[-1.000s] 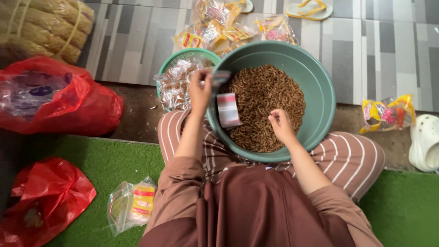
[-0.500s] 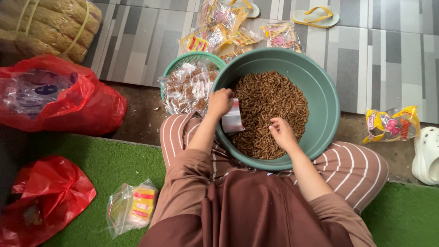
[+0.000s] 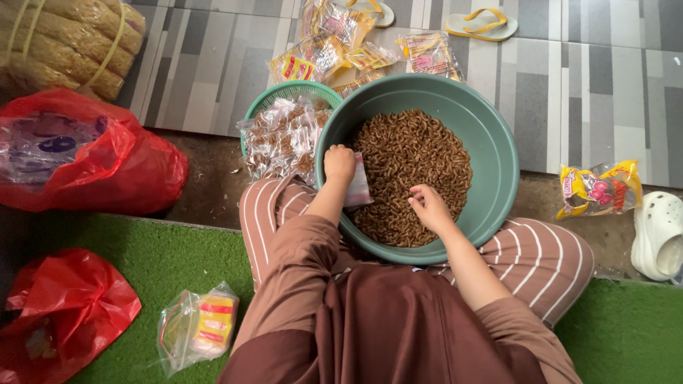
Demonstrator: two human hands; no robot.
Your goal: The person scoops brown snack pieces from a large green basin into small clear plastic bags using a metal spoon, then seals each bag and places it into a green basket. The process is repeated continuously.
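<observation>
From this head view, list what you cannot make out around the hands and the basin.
- Small clear bag: mostly hidden behind the left hand; its fill cannot be judged.
- Right hand: fingertips rest on the brown snacks; a pinch cannot be told.
- Green basin: its floor is covered by snacks, its near rim by the lap.
- Small green basket: inside hidden under filled packets.
- White clog: cut by the right edge.

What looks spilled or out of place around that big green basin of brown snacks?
Little stands out. A few crumbs lie on the bare strip left of the smaller basin, and snack packets lie loosely scattered on the tiles behind it.
</observation>
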